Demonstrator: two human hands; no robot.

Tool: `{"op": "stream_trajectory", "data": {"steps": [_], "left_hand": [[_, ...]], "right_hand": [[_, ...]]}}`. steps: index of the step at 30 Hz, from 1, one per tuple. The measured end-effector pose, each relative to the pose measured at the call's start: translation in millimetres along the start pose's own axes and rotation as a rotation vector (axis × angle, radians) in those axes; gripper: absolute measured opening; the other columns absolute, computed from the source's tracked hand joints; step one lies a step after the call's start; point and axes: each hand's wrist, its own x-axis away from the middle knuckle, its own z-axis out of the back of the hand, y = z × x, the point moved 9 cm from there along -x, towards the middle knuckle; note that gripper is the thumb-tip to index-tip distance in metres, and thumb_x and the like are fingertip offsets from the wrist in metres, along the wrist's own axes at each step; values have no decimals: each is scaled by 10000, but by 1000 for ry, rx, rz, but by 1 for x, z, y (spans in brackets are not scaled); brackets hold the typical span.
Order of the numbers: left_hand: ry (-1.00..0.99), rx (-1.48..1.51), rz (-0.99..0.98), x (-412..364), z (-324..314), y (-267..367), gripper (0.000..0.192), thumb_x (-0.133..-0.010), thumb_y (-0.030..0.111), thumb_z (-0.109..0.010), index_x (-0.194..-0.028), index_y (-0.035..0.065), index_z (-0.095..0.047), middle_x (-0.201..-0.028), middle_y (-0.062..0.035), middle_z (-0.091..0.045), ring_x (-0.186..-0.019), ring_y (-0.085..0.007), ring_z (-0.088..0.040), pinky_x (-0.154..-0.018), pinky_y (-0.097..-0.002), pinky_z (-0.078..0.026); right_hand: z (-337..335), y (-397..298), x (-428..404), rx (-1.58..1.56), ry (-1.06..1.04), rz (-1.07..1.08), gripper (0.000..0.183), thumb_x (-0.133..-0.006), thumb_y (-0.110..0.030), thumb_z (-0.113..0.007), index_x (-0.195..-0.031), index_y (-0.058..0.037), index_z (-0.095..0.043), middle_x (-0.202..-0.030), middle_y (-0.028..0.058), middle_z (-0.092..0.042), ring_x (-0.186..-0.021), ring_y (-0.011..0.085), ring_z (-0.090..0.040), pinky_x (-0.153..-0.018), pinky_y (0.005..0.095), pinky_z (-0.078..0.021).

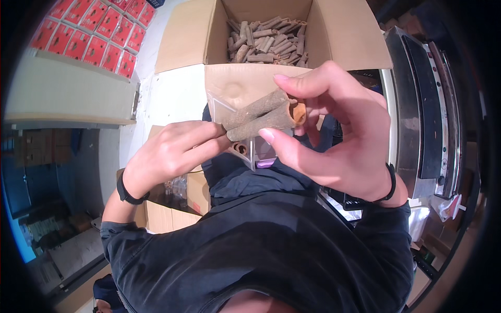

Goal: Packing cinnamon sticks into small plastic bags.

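Two curled brown bark rolls (262, 113), which look like cassia cinnamon, lie side by side and tilted in front of my chest. My right hand (340, 129) has them by the far right end, the thumb below and a finger above; their hollow orange-brown openings face that palm. At the opposite end, the fingertips of my left hand (184, 146) touch the rolls and pinch a clear plastic bag (252, 154). Behind those fingers, another curled bark piece (239, 148) shows in or behind the bag. The left fingertips are partly hidden.
Beyond my hands stands an open cardboard box (356, 35) holding many bark rolls (270, 43). Red printed packs (96, 51) fill the upper left. A metal machine (411, 101) borders the right side. Below my left wrist sits another carton (168, 217) beside clear plastic packaging (179, 187).
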Motion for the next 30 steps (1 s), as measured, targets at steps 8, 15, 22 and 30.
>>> {"op": "stream_trajectory", "data": {"steps": [8, 15, 22, 30], "left_hand": [[58, -2, -3, -4, -2, 3, 226, -817, 33, -717, -1024, 9, -629, -999, -107, -650, -820, -270, -718, -675, -372, -592], [85, -17, -13, -7, -3, 3, 233, -819, 38, -713, -1029, 0, -621, -1014, -111, -653, -840, -279, -723, -687, -373, -600], [103, -16, -61, -16, -8, 6, 212, -803, 34, -732, -986, -7, -633, -982, -118, -653, -811, -276, -720, -680, -377, -602], [121, 16, -33, -12, -15, -7, 216, -791, -52, -734, -985, 5, -661, -998, -122, -702, -820, -304, -736, -660, -390, -599]], "right_hand": [[-10, 0, 3, 63, -32, 100, 411, -769, -31, -930, -1121, 21, -726, -817, 51, -642, -603, 97, -563, -556, 242, -442], [-27, 23, 8, 33, -157, -62, 380, -793, -153, -943, -1065, -4, -723, -709, 49, -618, -553, 118, -509, -526, 272, -400], [-45, 33, 12, -57, -193, 10, 368, -829, -145, -915, -1106, 4, -724, -754, 99, -684, -556, 142, -595, -548, 285, -441], [-40, 34, 5, -35, -325, -51, 313, -927, -76, -811, -1202, -11, -677, -664, 91, -617, -552, 157, -594, -567, 299, -456]]}}
